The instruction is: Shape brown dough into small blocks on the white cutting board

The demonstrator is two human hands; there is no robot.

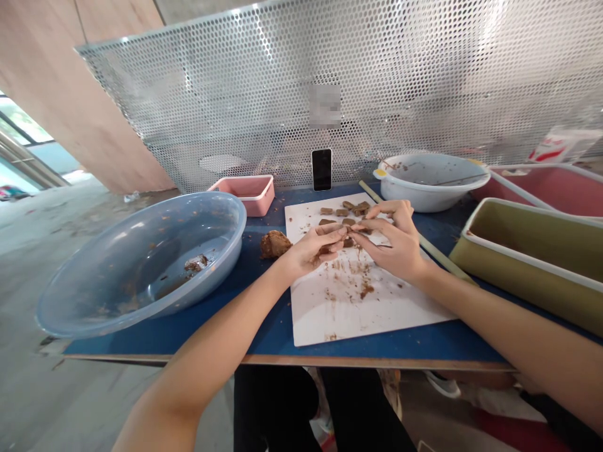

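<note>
Over a white board [311,307] smeared with brown, my left hand [315,248] and my right hand [394,242] meet fingertip to fingertip. Between them they pinch a small piece of brown, clay-like material [349,230], mostly covered by the fingers. Small brown blocks [362,208] lie in a group on the far part of the board, just beyond my hands. Crumbs and a brown smear [366,290] mark the board nearer to me. Left of my left wrist, a larger brown lump [275,244] rests beside the board.
A big blue basin [141,251] stands at left, with a small pink box [257,196] behind it. A phone [322,169] leans on the perforated metal screen [264,107]. Rightward are a white basin [431,194], a pale rod [443,258], a green box [532,263] and a pink box [560,182].
</note>
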